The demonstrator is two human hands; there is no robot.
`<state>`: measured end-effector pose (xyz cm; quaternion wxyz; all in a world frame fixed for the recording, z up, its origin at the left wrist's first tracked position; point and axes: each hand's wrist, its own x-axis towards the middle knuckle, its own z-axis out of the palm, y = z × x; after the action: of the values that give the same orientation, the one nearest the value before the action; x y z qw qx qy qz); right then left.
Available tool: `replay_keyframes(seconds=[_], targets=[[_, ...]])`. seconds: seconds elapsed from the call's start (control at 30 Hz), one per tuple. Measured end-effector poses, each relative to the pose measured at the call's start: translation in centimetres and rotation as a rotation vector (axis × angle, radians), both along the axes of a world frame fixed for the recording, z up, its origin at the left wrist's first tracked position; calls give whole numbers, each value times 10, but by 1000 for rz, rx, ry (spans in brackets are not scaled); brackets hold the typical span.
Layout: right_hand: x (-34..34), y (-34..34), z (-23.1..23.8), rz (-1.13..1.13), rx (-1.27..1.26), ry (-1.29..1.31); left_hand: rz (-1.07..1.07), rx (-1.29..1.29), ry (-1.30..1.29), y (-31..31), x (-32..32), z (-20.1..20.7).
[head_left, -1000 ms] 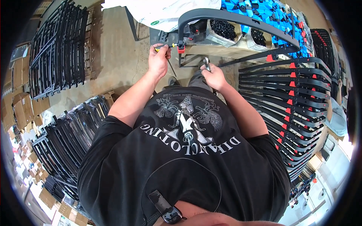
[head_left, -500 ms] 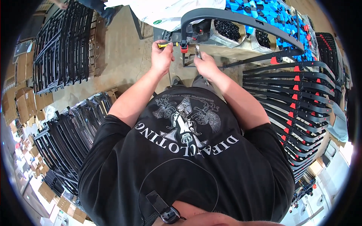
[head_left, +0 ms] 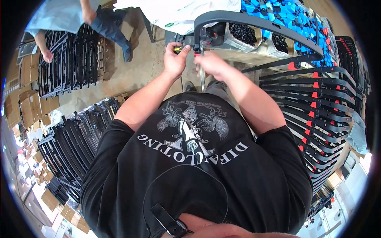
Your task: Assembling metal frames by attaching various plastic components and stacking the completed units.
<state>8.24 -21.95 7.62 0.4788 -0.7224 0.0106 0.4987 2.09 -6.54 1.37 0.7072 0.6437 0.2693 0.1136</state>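
Observation:
Before me, a curved black frame bar [head_left: 254, 19] arches over the workbench from its near left end to the right. A small red piece [head_left: 196, 52] sits at that near end. My left hand [head_left: 176, 61] is closed around a yellow and black screwdriver handle [head_left: 178, 49], just left of the red piece. My right hand [head_left: 211, 64] grips a long silver hand tool [head_left: 203, 81] whose kind I cannot make out; it stands nearly upright, its upper end beside the frame bar's end. The fingers partly hide the contact there.
Bins of small black parts [head_left: 243, 35] and a heap of blue pieces [head_left: 278, 16] lie on the bench by a white sack [head_left: 174, 12]. Black bars with red pieces [head_left: 313, 95] are stacked at right. A person [head_left: 105, 23] stands far left by black frames [head_left: 69, 63].
My right hand has moved left to the frame bar's end, bringing the silver tool upright against it. My left hand has shifted slightly right. The other person has come further into view.

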Motion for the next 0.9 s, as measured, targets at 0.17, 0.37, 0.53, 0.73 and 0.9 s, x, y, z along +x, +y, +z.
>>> replay_keyframes(seconds=[0.17, 0.37, 0.53, 0.73, 0.9], targets=[[-2, 12, -17, 179, -158, -109, 6, -2, 43, 0, -2, 4], [-2, -6, -59, 307, -332, -704, -25, 3, 19, -8, 10, 6], [9, 0, 25, -236, 150, 402, 4, -42, 30, 2, -2, 6], [0, 1, -23, 250, -243, -259, 36, 18, 88, -6, -2, 13], [-6, 0, 17, -65, 93, 144, 47, -24, 86, -2, -1, 15]])
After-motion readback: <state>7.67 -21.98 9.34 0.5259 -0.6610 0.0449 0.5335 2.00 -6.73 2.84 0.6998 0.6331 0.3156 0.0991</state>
